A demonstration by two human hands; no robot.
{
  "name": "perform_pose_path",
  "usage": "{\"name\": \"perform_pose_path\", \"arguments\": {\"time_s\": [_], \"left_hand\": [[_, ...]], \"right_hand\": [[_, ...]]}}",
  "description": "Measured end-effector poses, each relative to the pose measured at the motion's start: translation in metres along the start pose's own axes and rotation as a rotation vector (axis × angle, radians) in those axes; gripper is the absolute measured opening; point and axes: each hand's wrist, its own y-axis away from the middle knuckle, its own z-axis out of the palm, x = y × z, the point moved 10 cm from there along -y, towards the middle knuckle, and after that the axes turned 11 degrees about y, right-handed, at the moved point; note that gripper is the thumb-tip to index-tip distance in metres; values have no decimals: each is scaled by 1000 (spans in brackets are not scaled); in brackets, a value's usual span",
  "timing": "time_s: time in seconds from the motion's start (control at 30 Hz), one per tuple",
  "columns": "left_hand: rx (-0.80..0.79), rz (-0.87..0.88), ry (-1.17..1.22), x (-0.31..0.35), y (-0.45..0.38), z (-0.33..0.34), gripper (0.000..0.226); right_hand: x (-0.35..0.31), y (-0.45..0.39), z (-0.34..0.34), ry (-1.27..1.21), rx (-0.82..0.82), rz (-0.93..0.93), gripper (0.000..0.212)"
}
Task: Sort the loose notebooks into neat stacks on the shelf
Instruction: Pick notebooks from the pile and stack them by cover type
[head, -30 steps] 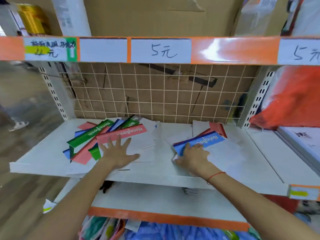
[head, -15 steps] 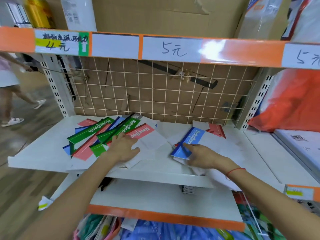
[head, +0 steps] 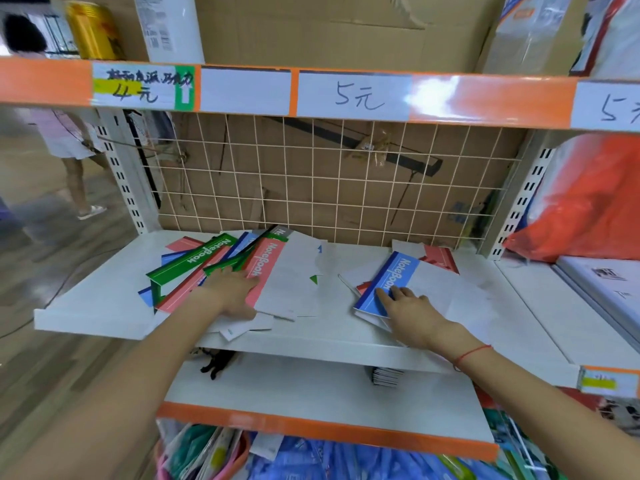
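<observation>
Notebooks lie in two loose heaps on the white shelf [head: 104, 306] — a fanned pile of green, pink and blue covers on the left, a smaller bunch on the right near the wire grid back [head: 346, 188]. The left hand [head: 230, 294] lies on the pink-banded notebook [head: 266, 271] with its thumb along the lower edge; whether the fingers merely press flat or curl over the band I cannot tell. The right hand [head: 408, 310] rests with straight fingers on the blue-banded notebook [head: 388, 282], which sits tilted over a red one [head: 441, 259], nothing pinched. Sorting looks barely begun. To do this step well, I'd say each hand should square one book first, bands facing the same way, then slide matching colours under or onto it — pressing flat rather than dragging, since the sheets at the shelf's front lip overhang and could slip off.
</observation>
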Motion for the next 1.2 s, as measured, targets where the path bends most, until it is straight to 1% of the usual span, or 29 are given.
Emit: {"name": "perform_pose_path", "arguments": {"time_s": [0.1, 0.17, 0.2, 0.23, 0.3, 0.37, 0.43, 0.5, 0.53, 0.6, 0.63, 0.7, 0.73, 0.77, 0.83, 0.9, 0.97, 1.07, 1.2], "left_hand": [[40, 46, -19, 13, 4, -5, 58], [40, 65, 10, 18, 4, -3, 46], [35, 66, 14, 19, 4, 0, 45], [24, 67, 12, 20, 3, 4, 49], [19, 62, 17, 22, 1, 12, 56], [51, 56, 17, 25, 2, 15, 56], [100, 55, -31, 30, 4, 14, 62], [163, 45, -82, 35, 3, 11, 74], [199, 38, -101, 37, 1, 9, 77], [245, 22, -126, 40, 0, 5, 76], [266, 20, -130, 42, 0, 3, 76], [315, 26, -114, 45, 2, -2, 76], [342, 47, -95, 47, 3, -5, 77], [378, 78, -72, 50, 5, -10, 77], [515, 168, -24, 61, 11, -25, 81], [638, 253, 10, 76, 15, -37, 89], [735, 323, 15, 94, 20, -46, 93], [791, 401, 23, 127, 31, -59, 92], [841, 487, 29, 172, 36, -73, 89]], "right_hand": [[4, -1, 0, 107, 48, 76, 69], [9, 0, -3, 108, 89, 141, 65], [12, 1, -5, 109, 120, 178, 62], [13, 3, -10, 102, 184, 209, 59], [14, 3, -11, 108, 252, 230, 57], [15, 1, -4, 10, 316, 220, 52], [16, 6, -7, -1, 339, 232, 46], [20, 9, -7, 44, 290, 265, 40], [22, 10, -6, 57, 275, 273, 40], [20, 11, -1, -32, 311, 267, 46], [22, 15, -4, -24, 345, 290, 47], [24, 18, -2, 5, 321, 308, 47], [26, 20, -2, 7, 303, 307, 50], [29, 23, -3, 29, 330, 310, 58], [40, 27, -3, 38, 369, 327, 75], [51, 27, 3, 22, 387, 321, 82], [61, 38, -3, 32, 439, 319, 78], [79, 56, -7, 35, 489, 325, 69], [110, 88, -8, 56, 638, 330, 65]]}}
